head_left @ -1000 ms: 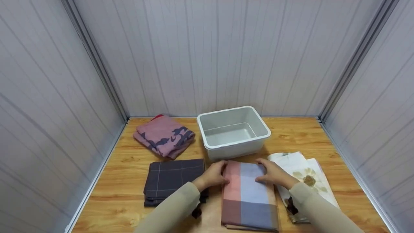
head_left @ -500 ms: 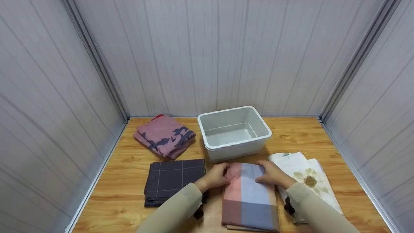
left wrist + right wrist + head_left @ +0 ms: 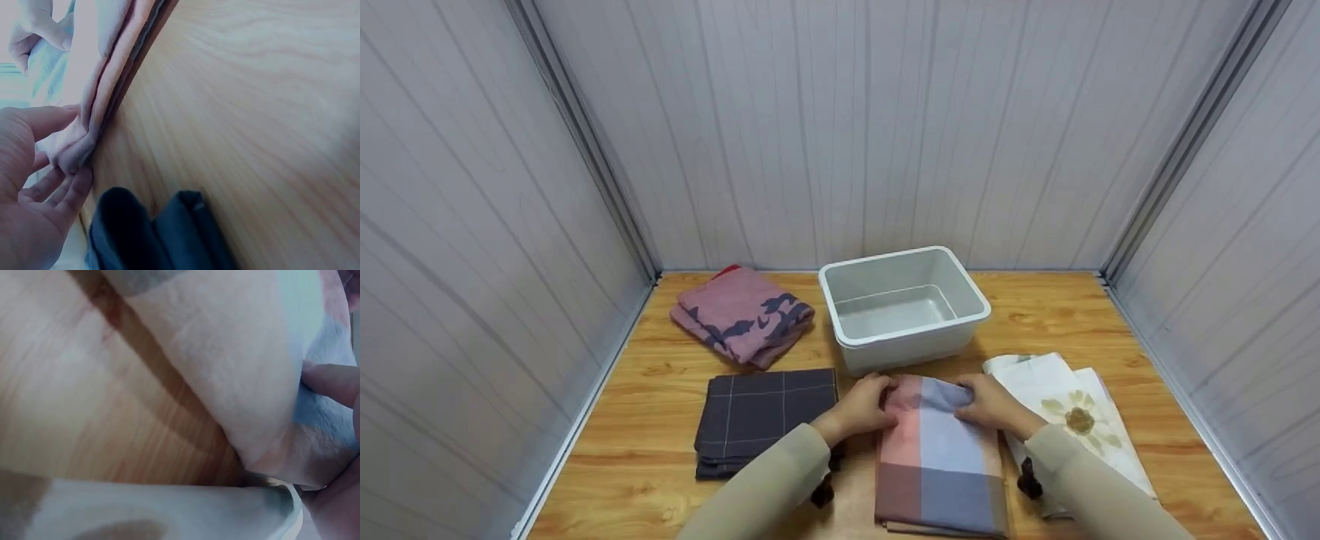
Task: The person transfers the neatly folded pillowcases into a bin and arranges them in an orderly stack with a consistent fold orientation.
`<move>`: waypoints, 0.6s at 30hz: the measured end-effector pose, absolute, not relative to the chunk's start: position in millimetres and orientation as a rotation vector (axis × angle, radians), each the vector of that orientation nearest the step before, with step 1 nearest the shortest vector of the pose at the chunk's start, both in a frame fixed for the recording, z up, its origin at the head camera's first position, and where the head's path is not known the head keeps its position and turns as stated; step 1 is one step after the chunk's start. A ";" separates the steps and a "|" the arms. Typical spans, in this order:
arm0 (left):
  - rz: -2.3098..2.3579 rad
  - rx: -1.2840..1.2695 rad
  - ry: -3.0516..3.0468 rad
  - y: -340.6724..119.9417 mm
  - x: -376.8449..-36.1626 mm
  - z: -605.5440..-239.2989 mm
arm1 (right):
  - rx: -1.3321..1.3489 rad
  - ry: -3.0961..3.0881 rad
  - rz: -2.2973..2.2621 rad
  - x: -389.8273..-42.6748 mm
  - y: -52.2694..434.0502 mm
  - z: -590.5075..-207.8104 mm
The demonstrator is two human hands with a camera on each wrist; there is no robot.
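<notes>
A folded checked cloth (image 3: 941, 450) in pink, pale blue and grey lies at the front middle of the table. At its far left corner my left hand (image 3: 861, 409) pinches the layers; in the left wrist view the thumb is on top and the fingers (image 3: 73, 191) are underneath. My right hand (image 3: 997, 405) grips the far right corner, its thumb pressed on the blue part in the right wrist view, its other fingers mostly hidden. Between the two hands the far edge is slightly raised and wrinkled.
Just behind the cloth stands an empty grey plastic bin (image 3: 907, 349). A dark checked folded cloth (image 3: 765, 412) lies left, a pink patterned cloth (image 3: 742, 315) back left, and a white flowered cloth (image 3: 1080, 412) right, partly under my right forearm. Panel walls (image 3: 847, 135) enclose the wooden table (image 3: 607, 450).
Both hands keep to the far corners of the checked cloth. Its far edge has lifted a little and become more wrinkled between them. The other cloths and the bin stay put.
</notes>
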State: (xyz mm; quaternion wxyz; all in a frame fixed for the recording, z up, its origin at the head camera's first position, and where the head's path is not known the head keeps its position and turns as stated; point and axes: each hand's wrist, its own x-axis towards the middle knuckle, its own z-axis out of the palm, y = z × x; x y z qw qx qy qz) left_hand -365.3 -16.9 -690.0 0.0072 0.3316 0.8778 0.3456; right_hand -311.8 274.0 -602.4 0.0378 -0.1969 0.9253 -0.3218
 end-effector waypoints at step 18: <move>1.033 1.256 2.732 -6.8 -336.5 -598.6 | -0.743 2.909 -1.096 -303.2 276.9 -595.4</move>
